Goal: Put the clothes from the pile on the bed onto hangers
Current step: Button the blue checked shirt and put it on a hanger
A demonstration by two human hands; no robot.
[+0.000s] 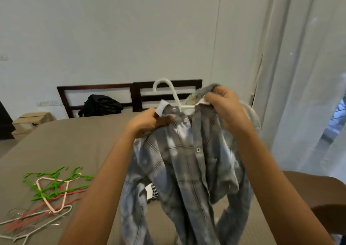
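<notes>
Shirt (pixel 179 162), grey-blue plaid, snap front, is held up in the air over the bed (pixel 74 141), body and sleeves hanging down toward the brown sheet. White hanger (pixel 169 89) sits inside the neck opening; its hook stands up above the collar. Left hand (pixel 148 122): grip closed on the left collar edge, fingers curled round the fabric. Right hand (pixel 224 106): grip closed on the right collar side, pinching it near the hanger's arm. Loose hangers (pixel 46 194), green, pink and grey, lie in a heap on the bed to the left. Striped cloth (pixel 152 190) shows on the bed behind the hanging front panel. Black bag (pixel 102 104) sits by the dark headboard (pixel 97 87). White curtain (pixel 299 76) hangs at right.
</notes>
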